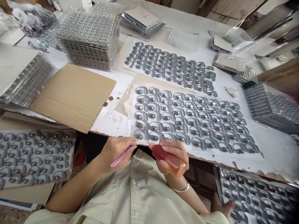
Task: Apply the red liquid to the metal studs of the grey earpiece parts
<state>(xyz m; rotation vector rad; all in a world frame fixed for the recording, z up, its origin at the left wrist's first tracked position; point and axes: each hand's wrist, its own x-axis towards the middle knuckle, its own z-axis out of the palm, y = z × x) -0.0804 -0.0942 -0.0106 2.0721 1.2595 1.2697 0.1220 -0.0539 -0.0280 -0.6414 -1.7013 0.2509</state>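
My left hand (116, 152) is closed around a slim pink tool (120, 158), whose working tip is too small to make out. In my right hand (177, 152) is a red squeeze bottle (170, 160), tilted so its thin nozzle points up and left toward the table edge. Both hands meet near the front left corner of a white sheet (210, 152) bearing rows of grey curved pieces (183, 137) with shiny round centres. The nozzle tip is close to the front row; whether it touches a piece I cannot tell.
A second sheet of grey pieces (161, 63) lies behind. Brown cardboard (77, 93) and stacked clear trays (87, 40) stand at left, more trays (271, 102) at right. Another filled sheet (35, 155) is lower left. Another person's hand (220, 205) grips a filled tray (257, 196).
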